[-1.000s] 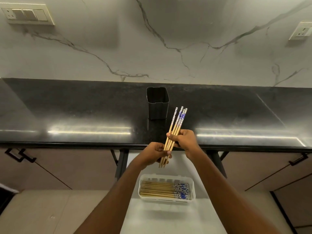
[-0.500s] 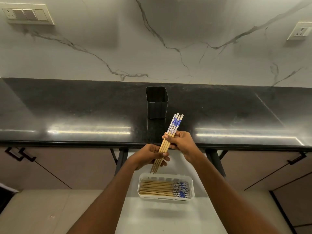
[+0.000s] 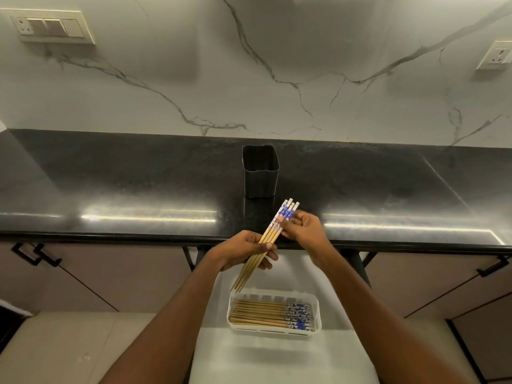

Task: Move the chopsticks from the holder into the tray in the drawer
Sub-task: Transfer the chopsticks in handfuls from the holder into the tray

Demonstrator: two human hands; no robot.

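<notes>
A bundle of wooden chopsticks [image 3: 268, 237] with blue-and-white tops slants from upper right to lower left above the counter's front edge. My left hand [image 3: 243, 250] grips the bundle at its middle. My right hand [image 3: 304, 228] pinches its patterned top end. The narrow tips hang just above the white tray [image 3: 273, 329], which lies in the open drawer [image 3: 282, 358] and holds several more chopsticks laid flat. The black square holder [image 3: 260, 174] stands on the counter behind my hands; nothing shows inside it.
The black stone countertop [image 3: 124, 189] runs the full width, with a marble wall behind it. Switch plates [image 3: 51, 26] sit on the wall at upper left and a socket [image 3: 496, 55] at upper right. Cabinet doors with black handles [image 3: 36, 254] flank the drawer.
The bundle has slid down and to the left toward the tray. My right hand has shifted from the bundle's middle up to its patterned end.
</notes>
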